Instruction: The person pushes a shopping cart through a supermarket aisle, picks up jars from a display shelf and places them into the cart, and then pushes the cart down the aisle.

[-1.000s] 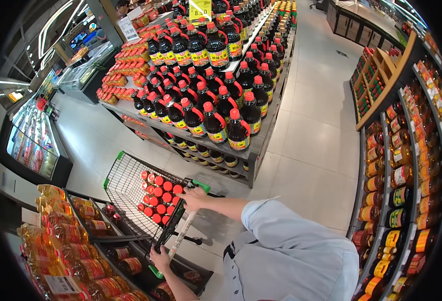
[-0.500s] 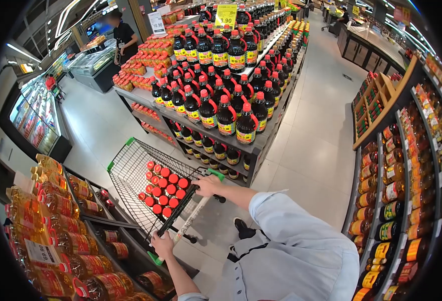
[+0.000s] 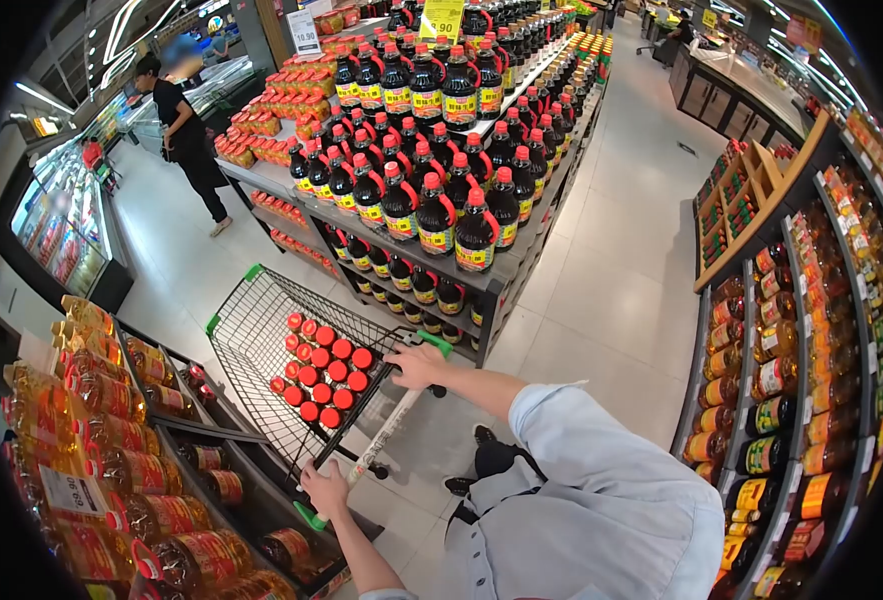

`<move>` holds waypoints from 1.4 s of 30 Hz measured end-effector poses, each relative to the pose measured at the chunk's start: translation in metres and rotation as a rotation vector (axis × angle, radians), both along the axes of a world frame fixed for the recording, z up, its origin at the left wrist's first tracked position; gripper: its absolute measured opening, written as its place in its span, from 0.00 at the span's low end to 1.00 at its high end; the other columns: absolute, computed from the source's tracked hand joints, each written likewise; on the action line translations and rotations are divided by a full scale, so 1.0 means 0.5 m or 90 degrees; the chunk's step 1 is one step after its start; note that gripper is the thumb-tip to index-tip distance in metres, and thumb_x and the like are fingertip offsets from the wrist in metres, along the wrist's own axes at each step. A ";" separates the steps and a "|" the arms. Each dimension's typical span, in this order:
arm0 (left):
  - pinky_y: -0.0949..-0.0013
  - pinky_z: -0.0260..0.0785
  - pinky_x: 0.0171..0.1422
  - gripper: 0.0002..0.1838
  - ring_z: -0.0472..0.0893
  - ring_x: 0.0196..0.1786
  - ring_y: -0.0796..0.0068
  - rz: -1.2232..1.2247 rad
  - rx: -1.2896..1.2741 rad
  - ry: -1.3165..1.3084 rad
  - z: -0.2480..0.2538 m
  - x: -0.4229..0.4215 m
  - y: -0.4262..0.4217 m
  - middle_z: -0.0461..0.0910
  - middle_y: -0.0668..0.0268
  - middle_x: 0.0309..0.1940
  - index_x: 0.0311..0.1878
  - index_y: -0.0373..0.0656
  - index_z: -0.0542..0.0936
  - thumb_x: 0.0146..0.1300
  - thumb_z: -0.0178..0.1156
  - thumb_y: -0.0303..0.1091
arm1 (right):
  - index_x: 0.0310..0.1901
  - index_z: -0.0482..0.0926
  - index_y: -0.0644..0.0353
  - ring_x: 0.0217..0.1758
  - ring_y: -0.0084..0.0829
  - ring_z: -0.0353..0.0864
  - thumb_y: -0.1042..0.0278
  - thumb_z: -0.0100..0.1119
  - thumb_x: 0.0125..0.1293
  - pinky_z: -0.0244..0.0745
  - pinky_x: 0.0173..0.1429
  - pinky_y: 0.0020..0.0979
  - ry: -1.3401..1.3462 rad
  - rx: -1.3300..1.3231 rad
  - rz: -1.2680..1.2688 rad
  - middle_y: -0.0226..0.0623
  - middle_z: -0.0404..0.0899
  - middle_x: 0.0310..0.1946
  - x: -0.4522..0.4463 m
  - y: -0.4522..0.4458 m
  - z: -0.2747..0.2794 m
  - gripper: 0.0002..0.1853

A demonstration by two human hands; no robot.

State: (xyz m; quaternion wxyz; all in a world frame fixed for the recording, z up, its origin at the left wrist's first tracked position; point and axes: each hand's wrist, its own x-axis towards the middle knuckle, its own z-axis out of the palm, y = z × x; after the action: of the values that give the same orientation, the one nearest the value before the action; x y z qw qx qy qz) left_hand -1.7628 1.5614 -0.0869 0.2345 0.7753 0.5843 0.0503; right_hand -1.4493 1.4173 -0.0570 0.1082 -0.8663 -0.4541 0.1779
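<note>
Both hands rest on the push handle of a wire shopping cart (image 3: 251,300) with green corner pieces. My right hand (image 3: 417,366) is closed around the handle near its right green end. Closer to the bottom of the view, my left hand (image 3: 324,488) curls over the bar by its left green end; its fingertips are partly hidden. Inside the basket stand several red-capped jars (image 3: 322,375) packed close together, their bodies mostly hidden under the caps.
Ahead is a tiered display of dark red-capped bottles (image 3: 434,215). Large oil bottles (image 3: 131,470) line the left, and bottle shelves (image 3: 791,400) curve along the right. A person in black (image 3: 176,125) stands beyond the display, near the refrigerated case (image 3: 66,225).
The person in black has come out from behind the display, more of the body showing. The display sits slightly further left and lower in view. My feet have shifted; both hands stay on the handle.
</note>
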 end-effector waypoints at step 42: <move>0.54 0.66 0.66 0.30 0.74 0.64 0.49 0.096 0.042 0.025 0.013 0.031 -0.317 0.76 0.53 0.60 0.64 0.45 0.75 0.64 0.61 0.53 | 0.63 0.72 0.53 0.43 0.54 0.86 0.54 0.57 0.62 0.82 0.42 0.51 0.081 0.089 0.093 0.57 0.74 0.58 0.053 -0.248 -0.018 0.28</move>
State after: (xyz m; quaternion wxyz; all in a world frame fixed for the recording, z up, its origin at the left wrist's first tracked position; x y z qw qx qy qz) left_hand -1.7475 1.4031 -0.0804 0.1928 0.7375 0.6432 0.0718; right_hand -1.4230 1.2933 -0.0661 0.1835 -0.8083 -0.5196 0.2075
